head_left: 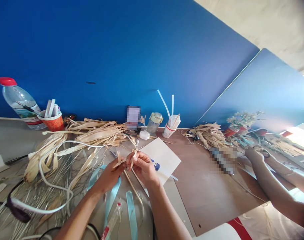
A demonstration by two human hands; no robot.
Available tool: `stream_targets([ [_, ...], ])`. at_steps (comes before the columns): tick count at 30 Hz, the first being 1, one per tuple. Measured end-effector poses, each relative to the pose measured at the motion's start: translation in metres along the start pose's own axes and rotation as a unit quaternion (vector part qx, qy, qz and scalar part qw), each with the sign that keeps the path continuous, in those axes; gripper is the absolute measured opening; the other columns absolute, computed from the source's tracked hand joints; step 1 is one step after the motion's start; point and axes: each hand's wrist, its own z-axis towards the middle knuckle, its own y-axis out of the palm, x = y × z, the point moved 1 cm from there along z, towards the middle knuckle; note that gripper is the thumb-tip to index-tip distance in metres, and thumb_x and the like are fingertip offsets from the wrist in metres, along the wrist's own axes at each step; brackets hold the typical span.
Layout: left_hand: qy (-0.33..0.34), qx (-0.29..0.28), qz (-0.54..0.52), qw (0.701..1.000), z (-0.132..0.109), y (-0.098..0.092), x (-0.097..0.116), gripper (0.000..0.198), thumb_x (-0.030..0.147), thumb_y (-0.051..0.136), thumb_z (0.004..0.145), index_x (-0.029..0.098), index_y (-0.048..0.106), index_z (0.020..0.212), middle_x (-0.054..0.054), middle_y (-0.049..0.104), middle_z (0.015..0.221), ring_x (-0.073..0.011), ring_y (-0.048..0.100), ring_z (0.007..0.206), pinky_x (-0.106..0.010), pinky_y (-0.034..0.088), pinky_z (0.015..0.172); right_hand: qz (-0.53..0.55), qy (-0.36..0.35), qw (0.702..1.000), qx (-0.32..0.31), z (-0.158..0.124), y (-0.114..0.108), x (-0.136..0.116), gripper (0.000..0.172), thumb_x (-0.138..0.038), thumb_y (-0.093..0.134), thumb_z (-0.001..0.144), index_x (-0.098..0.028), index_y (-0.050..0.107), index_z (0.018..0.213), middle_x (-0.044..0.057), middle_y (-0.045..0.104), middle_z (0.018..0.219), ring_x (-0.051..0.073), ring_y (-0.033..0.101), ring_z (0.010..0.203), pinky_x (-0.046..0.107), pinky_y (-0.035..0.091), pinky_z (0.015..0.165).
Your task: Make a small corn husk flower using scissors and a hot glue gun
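Over the desk, my left hand (109, 176) has its fingers closed on a small piece of dried corn husk (120, 162). My right hand (146, 168) pinches a thin husk strip (133, 158) close beside it, and the fingertips of both hands nearly meet. Whether the two husk bits are joined, I cannot tell. Beneath and behind the right hand lie a white sheet (168, 156) and a blue tool (155, 164), partly covered. Light blue ribbon (132, 213) and a thin stick (134, 188) are below the hands.
Dried corn husks (97, 133) and thin stems (54, 196) spread over the left, crossed by a white cable (45, 181). Along the blue partition (117, 50) stand a bottle (23, 103), a red cup (53, 121), a jar (154, 125) and a paper cup (169, 130). Another person's hands (255, 155) are at right.
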Motion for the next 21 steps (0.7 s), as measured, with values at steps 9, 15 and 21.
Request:
stream_targets([
  [9,0.009,-0.004,-0.028,1.0,-0.001,-0.001,0.004,0.032,0.051,0.061,0.082,0.019,0.066,0.086,-0.003,0.064,0.08,-0.0192,0.057,0.079,-0.029,0.044,0.076,0.016,-0.062,0.998,0.025,0.003,-0.008,-0.007,0.025,-0.035,0.076,0.074,-0.02,0.061,0.061,-0.001,0.06,0.065,0.011,0.051,0.052,0.026,0.036,0.054],
  [15,0.006,0.012,-0.038,0.999,0.003,-0.006,-0.011,0.031,0.049,0.062,0.082,0.019,0.066,0.08,0.0,0.059,0.069,-0.0158,0.052,0.069,-0.027,0.04,0.071,0.024,-0.074,0.996,0.051,0.003,-0.008,-0.008,0.023,-0.034,0.076,0.073,-0.019,0.062,0.061,0.0,0.062,0.074,0.01,0.051,0.055,0.026,0.037,0.057],
  [21,-0.001,0.023,-0.148,0.989,0.003,-0.008,-0.019,0.028,0.047,0.069,0.078,0.019,0.066,0.082,0.002,0.056,0.069,-0.0121,0.046,0.063,-0.024,0.038,0.062,0.017,-0.101,0.977,0.188,0.009,-0.021,-0.007,0.024,-0.035,0.077,0.067,-0.019,0.059,0.063,-0.002,0.059,0.073,0.008,0.041,0.052,0.025,0.032,0.054],
])
